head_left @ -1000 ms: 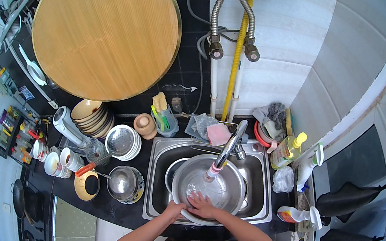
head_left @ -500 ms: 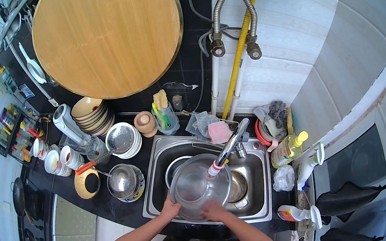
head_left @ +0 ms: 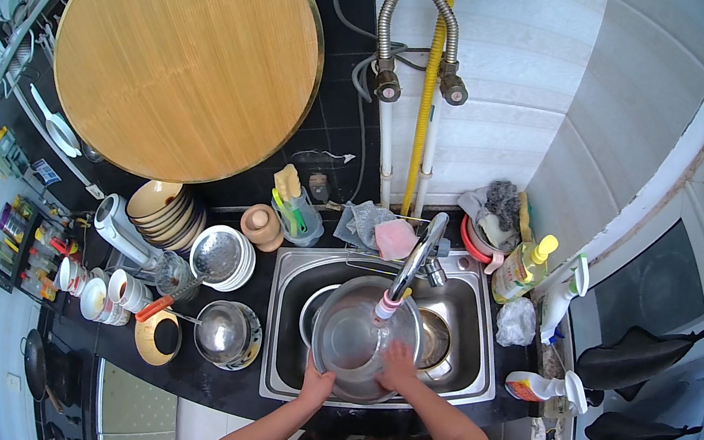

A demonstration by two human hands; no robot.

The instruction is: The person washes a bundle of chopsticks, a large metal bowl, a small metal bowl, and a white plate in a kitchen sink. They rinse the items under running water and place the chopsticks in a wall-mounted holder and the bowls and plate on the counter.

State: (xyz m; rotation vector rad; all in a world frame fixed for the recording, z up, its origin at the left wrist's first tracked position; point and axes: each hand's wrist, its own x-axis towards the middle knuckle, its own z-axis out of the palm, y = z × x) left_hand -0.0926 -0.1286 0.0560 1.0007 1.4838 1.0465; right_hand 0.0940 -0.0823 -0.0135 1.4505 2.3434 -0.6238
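Observation:
A large round metal basin (head_left: 349,315) is held tilted over the sink (head_left: 485,354), under the spout of the faucet (head_left: 410,270). My left hand (head_left: 316,384) is closed on its near-left rim. Inside the basin, my right hand (head_left: 396,368) lies against the near-right inner wall with its fingers stretched out, slightly smeared by motion. Beneath the basin, partly hidden, a white-rimmed bowl (head_left: 308,315) shows at the left and a metal pot (head_left: 437,342) at the right.
Left of the sink stand a metal pot with a ladle (head_left: 223,333), stacked white bowls (head_left: 246,272) and a yellow bowl (head_left: 156,345). A yellow-capped bottle (head_left: 523,271) and a spray bottle (head_left: 547,389) stand at the right. A pink cloth (head_left: 395,238) lies behind the faucet.
My right hand has moved up and slightly right along the basin's inside, away from its near rim. My left hand keeps its hold. The whole view has shifted slightly.

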